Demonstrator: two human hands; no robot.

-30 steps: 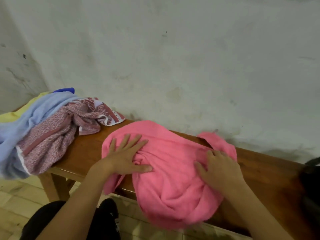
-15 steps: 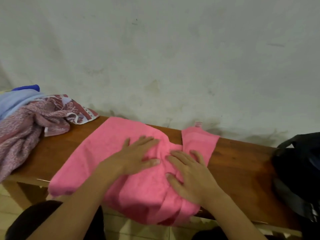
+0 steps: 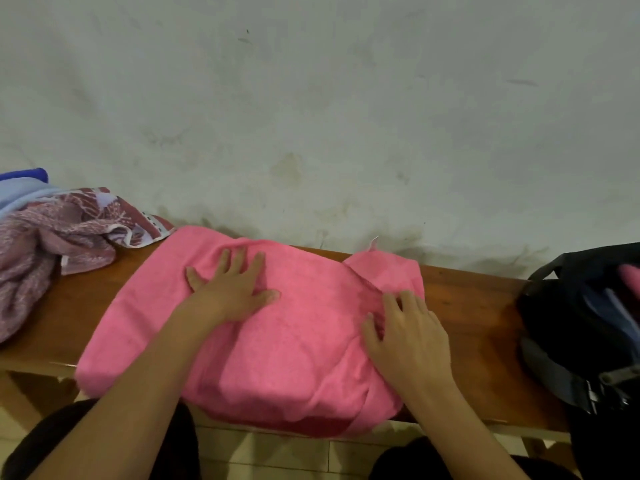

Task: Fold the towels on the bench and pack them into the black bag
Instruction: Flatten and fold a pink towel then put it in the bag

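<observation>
A pink towel (image 3: 294,344) lies spread across the wooden bench (image 3: 471,306), its near edge hanging over the front. My left hand (image 3: 232,289) presses flat on the towel's upper left part, fingers spread. My right hand (image 3: 405,337) lies flat on the towel's right side, near a folded-over corner. The black bag (image 3: 568,327) stands at the bench's right end, its mouth turned towards the towel. A heap of other towels (image 3: 59,237), one patterned maroon and one light blue, sits at the left end.
A stained pale wall (image 3: 311,116) runs right behind the bench. Below the bench's front edge are pale floor tiles (image 3: 277,455) and my dark-clad knees (image 3: 104,445).
The towel has been smoothed out wider and flatter. My two hands, close together half a second ago, have slid apart, left hand up-left, right hand to the right.
</observation>
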